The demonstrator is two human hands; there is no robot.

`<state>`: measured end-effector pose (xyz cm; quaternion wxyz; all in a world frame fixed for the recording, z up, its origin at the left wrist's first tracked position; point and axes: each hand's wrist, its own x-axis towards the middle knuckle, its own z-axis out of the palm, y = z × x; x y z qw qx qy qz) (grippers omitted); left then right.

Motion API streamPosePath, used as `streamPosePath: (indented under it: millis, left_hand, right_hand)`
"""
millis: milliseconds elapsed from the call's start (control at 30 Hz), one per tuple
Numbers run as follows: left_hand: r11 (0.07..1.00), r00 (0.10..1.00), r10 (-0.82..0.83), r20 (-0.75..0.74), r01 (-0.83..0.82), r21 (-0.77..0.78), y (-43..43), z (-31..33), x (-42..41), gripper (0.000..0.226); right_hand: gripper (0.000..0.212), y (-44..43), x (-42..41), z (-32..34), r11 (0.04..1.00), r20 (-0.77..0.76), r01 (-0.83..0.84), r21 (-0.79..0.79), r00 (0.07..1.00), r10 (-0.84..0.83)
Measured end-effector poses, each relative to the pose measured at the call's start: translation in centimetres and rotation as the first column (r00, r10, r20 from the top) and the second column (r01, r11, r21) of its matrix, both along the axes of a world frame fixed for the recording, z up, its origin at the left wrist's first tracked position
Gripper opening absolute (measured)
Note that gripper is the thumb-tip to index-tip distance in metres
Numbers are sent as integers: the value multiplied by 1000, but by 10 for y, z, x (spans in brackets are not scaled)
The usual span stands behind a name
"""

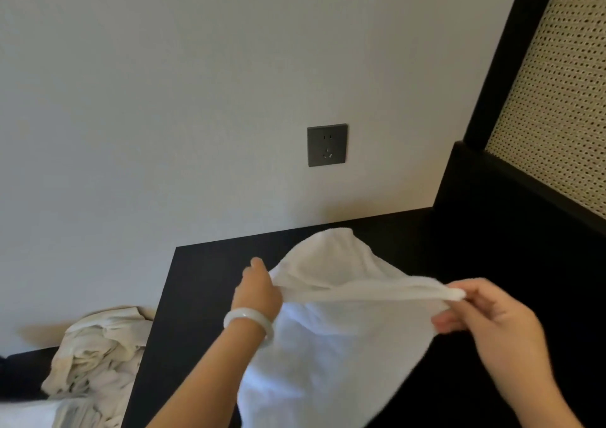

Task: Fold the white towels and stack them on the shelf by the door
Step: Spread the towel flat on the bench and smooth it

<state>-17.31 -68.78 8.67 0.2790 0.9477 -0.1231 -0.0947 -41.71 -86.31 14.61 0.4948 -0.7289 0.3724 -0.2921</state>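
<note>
Head view: your left hand (259, 291) grips one end of the white towel's (337, 335) top edge. Your right hand (495, 319) pinches the other end between thumb and fingers. The edge is stretched between both hands above the black surface (203, 283), and the rest of the towel hangs and billows below. There is a pale bangle (247, 321) on your left wrist. A crumpled cream linen heap (95, 355) lies lower left, beside the surface. A dark wall socket (327, 145) sits above.

Both bare forearms reach forward. Left hand (259, 291) grips towel (328, 335) edge, fingers curled. Right hand (492, 316) pinches same edge between thumb and fingertips. Hands well apart.
</note>
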Motion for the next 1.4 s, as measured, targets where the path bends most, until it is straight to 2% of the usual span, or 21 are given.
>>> streamPosePath:
  millis: [100,167,233,300,367,500,733,767,800,867,900,967,1000,1067,1167,1400]
  left_hand:
    - [999,996,34,80,-34,-5,17,10,25,31]
    - [966,996,89,-24,-92,-243,28,17,34,31]
    - [870,986,73,-150,-136,-474,36,24,36,31]
    - [798,981,6,-192,-120,-590,46,30,36,29]
    - [763,981,-29,-194,-104,-638,54,41,39,24]
    - [749,997,-2,-79,-51,-661,66,96,63,18]
    - [719,968,67,241,121,-684,80,271,84,13]
    - [729,953,92,288,133,-672,82,287,84,14]
    - [777,941,99,324,130,-615,83,298,85,16]
    - [913,946,34,322,102,-396,90,311,82,17]
    - [929,951,47,307,71,-363,95,314,80,15]
    - [910,933,133,335,19,-415,105,325,81,10]
    - [920,926,133,353,17,-391,109,329,80,10]
    - [957,953,82,291,7,-291,116,328,73,12]
    - [944,974,109,200,-38,-327,130,333,71,11]
    - [872,964,144,223,-17,-489,148,354,75,7]
  right_hand:
    - [17,-10,0,2,995,102,97,22,990,-98]
    - [18,-13,3,1,991,138,127,30,982,-130]
    - [18,-14,6,-3,991,159,127,32,979,-131]
    - [17,-17,11,-6,993,161,113,31,980,-116]
    - [18,-23,17,-4,995,135,100,20,986,-102]
    - [17,-39,38,26,1000,172,11,15,985,-13]
    - [7,-78,90,144,989,435,-145,-12,890,136]
    - [7,-80,96,161,986,439,-158,-52,883,165]
    - [9,-81,101,174,979,412,-184,-91,888,205]
    - [6,-82,111,189,959,293,-251,-131,914,279]
    - [8,-81,114,194,954,273,-268,-131,916,295]
    - [9,-76,120,204,951,349,-294,-91,885,307]
    - [7,-75,124,208,946,382,-317,-70,867,319]
    - [9,-69,127,210,918,374,-396,-29,848,377]
    - [12,-64,132,219,911,397,-411,-22,833,385]
    - [25,-60,125,232,905,396,-416,-90,819,416]
